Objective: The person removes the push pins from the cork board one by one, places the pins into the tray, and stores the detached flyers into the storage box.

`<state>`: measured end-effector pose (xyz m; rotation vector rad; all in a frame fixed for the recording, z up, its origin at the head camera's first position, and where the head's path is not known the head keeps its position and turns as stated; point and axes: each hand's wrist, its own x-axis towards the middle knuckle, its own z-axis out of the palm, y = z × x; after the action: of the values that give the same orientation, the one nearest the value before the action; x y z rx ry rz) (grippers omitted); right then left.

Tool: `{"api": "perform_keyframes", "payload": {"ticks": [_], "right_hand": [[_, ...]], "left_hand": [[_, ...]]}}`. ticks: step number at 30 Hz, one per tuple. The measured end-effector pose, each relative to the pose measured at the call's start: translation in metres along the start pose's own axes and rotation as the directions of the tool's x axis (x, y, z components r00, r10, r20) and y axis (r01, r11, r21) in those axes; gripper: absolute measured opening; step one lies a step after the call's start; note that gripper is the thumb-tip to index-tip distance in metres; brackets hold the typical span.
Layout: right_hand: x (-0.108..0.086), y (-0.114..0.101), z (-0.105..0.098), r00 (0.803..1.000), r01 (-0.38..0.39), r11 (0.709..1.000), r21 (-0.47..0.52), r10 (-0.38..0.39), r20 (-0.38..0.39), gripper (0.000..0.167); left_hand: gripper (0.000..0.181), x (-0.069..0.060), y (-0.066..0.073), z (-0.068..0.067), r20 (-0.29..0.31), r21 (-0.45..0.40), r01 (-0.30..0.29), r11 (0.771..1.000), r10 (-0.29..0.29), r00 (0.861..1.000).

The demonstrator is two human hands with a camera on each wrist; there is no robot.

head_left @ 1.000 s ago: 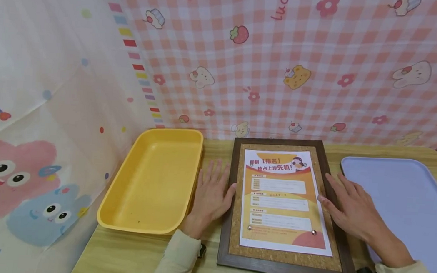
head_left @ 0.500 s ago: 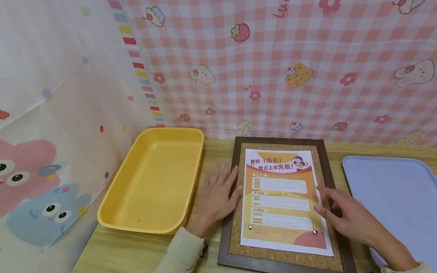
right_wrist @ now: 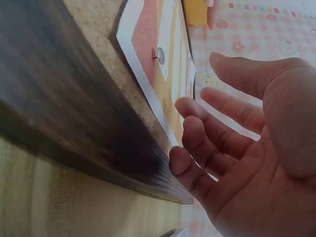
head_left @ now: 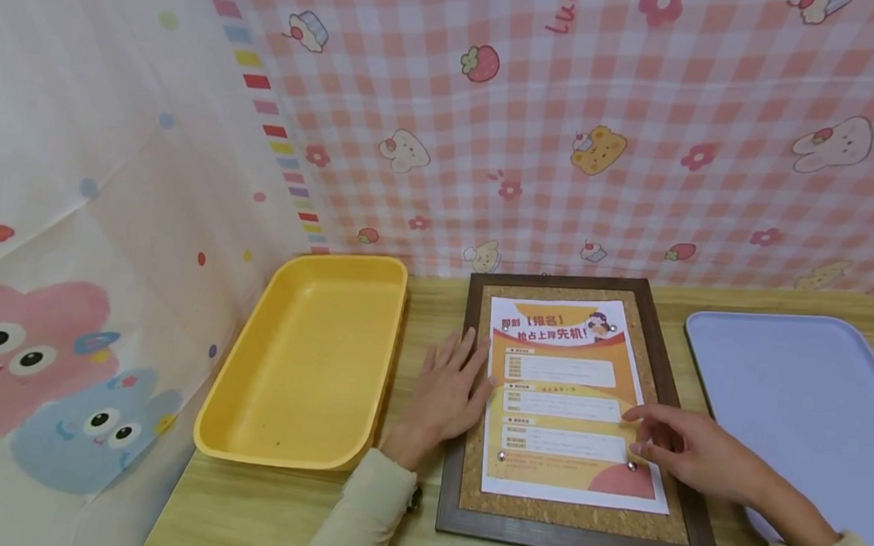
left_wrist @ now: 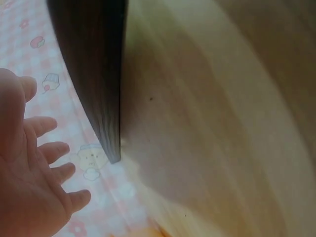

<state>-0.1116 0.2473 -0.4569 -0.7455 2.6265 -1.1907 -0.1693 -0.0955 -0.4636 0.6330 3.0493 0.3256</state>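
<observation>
Flyer point(head_left: 560, 402) pinned on framed corkboard point(head_left: 572, 516), betw. hands. L hand point(head_left: 446, 397): fingers spread, empty. R hand point(head_left: 689, 454): thumb/index apart, empty, nr. lower-R pushpin point(right_wrist: 160, 56). Flyer prob. light, tearable; pin prob. slick, pinch by head.

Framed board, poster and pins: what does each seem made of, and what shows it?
Board: matt cork, by its brown speckled grain; its dark frame looks like wood or wood-effect, by its streaks. Poster: printed paper, by its thin white edges. Pins: probably metal, silvery and shiny.
</observation>
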Motion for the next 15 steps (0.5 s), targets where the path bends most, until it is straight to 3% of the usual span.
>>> {"api": "perform_keyframes", "payload": {"ticks": [9,15], "right_hand": [[-0.0031,0.0066,0.0029,0.996,0.046,0.996,0.08,-0.052,0.078,0.022],[-0.0022,0.0078,0.0038,0.987,0.015,0.992,0.125,-0.035,0.159,0.023]], "left_hand": [[0.06,0.005,0.0028,0.0063,0.052,-0.022,-0.023,0.999,0.024,0.998],[0.059,0.0062,0.0042,0.005,0.077,-0.038,-0.03,0.999,0.033,0.997]]}}
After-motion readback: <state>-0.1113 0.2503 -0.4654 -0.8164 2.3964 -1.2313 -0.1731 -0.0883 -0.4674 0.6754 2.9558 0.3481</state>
